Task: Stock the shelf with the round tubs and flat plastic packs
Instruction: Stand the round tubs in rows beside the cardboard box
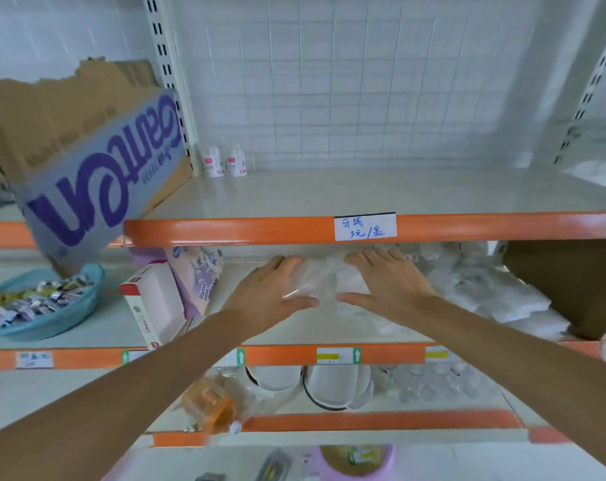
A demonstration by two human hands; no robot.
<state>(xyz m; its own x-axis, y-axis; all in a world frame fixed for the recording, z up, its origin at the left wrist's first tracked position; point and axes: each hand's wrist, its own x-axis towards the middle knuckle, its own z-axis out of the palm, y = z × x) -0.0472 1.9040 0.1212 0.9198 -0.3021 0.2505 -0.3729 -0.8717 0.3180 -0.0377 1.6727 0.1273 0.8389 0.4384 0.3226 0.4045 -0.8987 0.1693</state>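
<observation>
Head camera: a person's left hand (272, 289) and right hand (386, 282) reach into the middle shelf (312, 329). They flank a clear flat plastic pack (324, 282) beneath the orange rail with its handwritten price label (365, 227). Each grip is wide, with fingers straight and thumbs touching the pack's near edge. More white packs (496, 296) are heaped just to the right, beside a brown box (572, 289). A blue basket (51, 321) sits at the left, and a torn carton (86, 151) stands on the shelf above.
</observation>
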